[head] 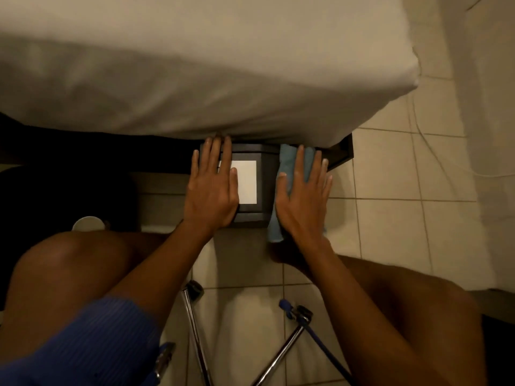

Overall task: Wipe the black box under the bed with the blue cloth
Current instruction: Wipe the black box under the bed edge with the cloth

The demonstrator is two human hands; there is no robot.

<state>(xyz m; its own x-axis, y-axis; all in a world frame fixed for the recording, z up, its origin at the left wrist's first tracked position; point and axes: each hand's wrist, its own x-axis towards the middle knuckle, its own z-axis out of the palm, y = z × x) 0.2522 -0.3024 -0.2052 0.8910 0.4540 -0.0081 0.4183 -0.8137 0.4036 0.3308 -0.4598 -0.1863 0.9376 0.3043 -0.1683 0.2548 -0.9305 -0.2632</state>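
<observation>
We've got the black rectangular box (pixel 267 174) w/ a white label (pixel 246 181) at our 12 o'clock on the beige tiled floor (pixel 390 218), far end under the white-sheeted bed (pixel 195 79). L hand (pixel 211 188) lies flat on its 9 o'clock side, fingers straight, grasping nothing. R hand (pixel 303 199), also flat, presses the folded blue cloth (pixel 287 160) vs. its 3 o'clock side.

The tiled floor (pixel 390 218) bears the black box (pixel 265 188), half under the bed (pixel 223 65), and a white cup (pixel 87 223).
</observation>
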